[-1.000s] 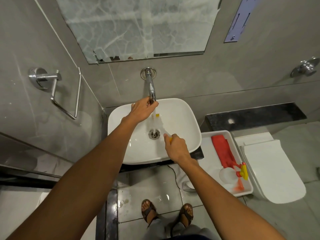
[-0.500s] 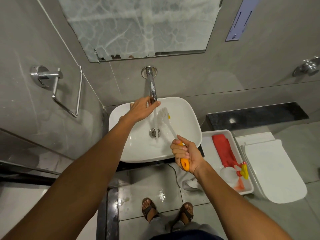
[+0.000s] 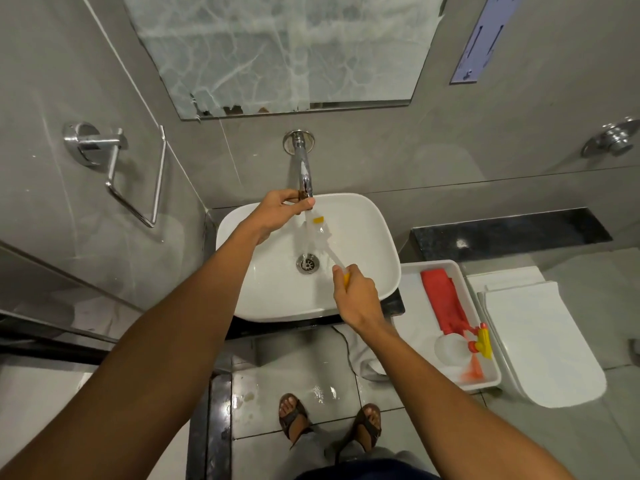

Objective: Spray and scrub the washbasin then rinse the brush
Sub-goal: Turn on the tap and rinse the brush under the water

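The white washbasin (image 3: 374, 244) sits below a chrome wall tap (image 3: 303, 168), with a metal drain (image 3: 307, 264) in its middle. My left hand (image 3: 280, 211) grips the tap's end, and water runs down from it. My right hand (image 3: 356, 292) is closed on the orange handle of a brush (image 3: 323, 242). The brush's white head is blurred and lies under the stream, with a yellow tip at its far end. A spray bottle (image 3: 457, 349) with a yellow and red trigger lies in the tray on the right.
A white tray (image 3: 408, 299) right of the basin holds a red cloth (image 3: 445, 303). Further right is a closed toilet lid (image 3: 540, 348). A chrome towel ring (image 3: 138, 174) hangs on the left wall. The mirror (image 3: 277, 50) is above the tap. My sandalled feet stand on wet floor tiles.
My right hand moved forward over the basin and lowered the brush head into the running water. My left hand stayed on the tap.
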{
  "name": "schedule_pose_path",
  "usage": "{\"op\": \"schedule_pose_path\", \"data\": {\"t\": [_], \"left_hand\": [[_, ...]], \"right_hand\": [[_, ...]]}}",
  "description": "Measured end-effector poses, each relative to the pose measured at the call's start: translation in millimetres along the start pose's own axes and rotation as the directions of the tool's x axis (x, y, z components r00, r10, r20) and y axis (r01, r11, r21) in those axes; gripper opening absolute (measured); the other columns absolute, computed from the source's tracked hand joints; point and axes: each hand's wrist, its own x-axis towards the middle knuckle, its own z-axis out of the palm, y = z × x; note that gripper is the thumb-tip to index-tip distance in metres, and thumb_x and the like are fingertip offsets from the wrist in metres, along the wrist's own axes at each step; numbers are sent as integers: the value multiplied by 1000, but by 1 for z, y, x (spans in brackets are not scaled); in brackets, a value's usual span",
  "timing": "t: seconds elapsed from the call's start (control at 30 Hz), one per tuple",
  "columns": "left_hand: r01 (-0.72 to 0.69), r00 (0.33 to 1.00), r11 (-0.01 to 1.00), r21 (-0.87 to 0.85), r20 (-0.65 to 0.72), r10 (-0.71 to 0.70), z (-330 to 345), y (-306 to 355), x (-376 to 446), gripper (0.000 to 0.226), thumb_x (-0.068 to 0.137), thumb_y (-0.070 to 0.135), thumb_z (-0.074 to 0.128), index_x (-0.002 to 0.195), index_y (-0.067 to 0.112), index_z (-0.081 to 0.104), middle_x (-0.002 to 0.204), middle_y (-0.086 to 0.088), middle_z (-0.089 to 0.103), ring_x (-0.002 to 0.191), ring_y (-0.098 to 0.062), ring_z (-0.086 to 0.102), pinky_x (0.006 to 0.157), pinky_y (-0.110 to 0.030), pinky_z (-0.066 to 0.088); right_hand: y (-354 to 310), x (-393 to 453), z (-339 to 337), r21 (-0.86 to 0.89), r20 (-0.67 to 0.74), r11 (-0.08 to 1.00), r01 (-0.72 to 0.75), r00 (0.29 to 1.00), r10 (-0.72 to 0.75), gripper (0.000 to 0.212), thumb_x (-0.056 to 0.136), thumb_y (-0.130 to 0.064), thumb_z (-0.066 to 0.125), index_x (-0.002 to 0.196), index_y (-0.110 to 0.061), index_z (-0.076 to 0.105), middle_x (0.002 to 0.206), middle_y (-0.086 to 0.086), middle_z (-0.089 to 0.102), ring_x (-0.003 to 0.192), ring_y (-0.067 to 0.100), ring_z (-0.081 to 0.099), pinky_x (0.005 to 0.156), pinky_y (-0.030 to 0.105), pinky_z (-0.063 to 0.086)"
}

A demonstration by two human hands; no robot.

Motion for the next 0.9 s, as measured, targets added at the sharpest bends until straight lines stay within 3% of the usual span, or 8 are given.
{"op": "schedule_pose_path", "data": {"t": [0.07,0.27,0.4,0.47,0.57,0.7,0.83,0.9], "left_hand": [[11,1000,999,-47,-2,-11,0,-2,0,36,92,46,82,122,27,79,118,2,81,115,-14,69,106,-34,43],[17,999,980,-199,-37,-25,1,-7,6,43,83,37,92,122,20,82,116,5,83,128,-15,68,119,-35,40],[4,994,964,-266,-101,-32,8,-7,5,36,76,32,98,107,19,85,100,1,86,105,-9,79,108,-25,45],[-9,981,957,-289,-186,-47,14,-6,3,37,70,34,101,100,18,84,94,-2,86,100,-15,81,103,-24,51],[8,927,966,-258,-360,-104,29,-2,2,42,63,45,103,90,22,81,85,3,84,92,-7,78,97,-23,45],[-9,822,972,-233,-555,-126,54,0,2,39,67,47,100,78,27,68,76,7,70,96,-4,51,84,-24,43],[1,786,989,-147,-612,-92,64,-1,5,40,74,48,96,82,29,61,99,-6,70,110,-23,46,79,-28,35],[-2,765,994,-111,-640,-70,66,0,4,40,75,49,94,85,27,62,103,-6,66,114,-24,41,86,-35,38]], "right_hand": [[0,-1,3,-74,-31,997,21,999,-23,48,109,-52,36,110,-9,59,91,12,70,84,34,69,79,47,58],[6,-5,8,-75,-10,997,28,1000,-28,46,110,-51,37,108,-10,59,90,11,70,82,31,69,77,46,58],[10,-7,12,-65,-18,998,5,1000,-6,48,109,-52,37,108,-10,60,88,10,69,82,30,70,76,47,59],[11,-6,14,-44,-24,999,-5,1000,4,48,109,-52,37,108,-10,60,88,10,69,82,30,70,76,47,60],[6,-5,18,-6,-27,1000,-1,1000,1,47,108,-52,38,106,-11,60,86,9,69,79,28,69,75,47,61],[-2,-3,22,-28,-35,999,28,999,-29,46,108,-53,39,107,-12,60,88,7,69,79,26,69,75,47,61],[-6,0,22,-17,-44,1000,20,999,-21,48,107,-55,39,106,-12,60,87,7,69,80,27,69,76,48,60],[-5,1,21,1,-48,1000,8,999,-8,48,107,-55,39,108,-12,60,90,8,69,84,28,70,79,49,61]]}}
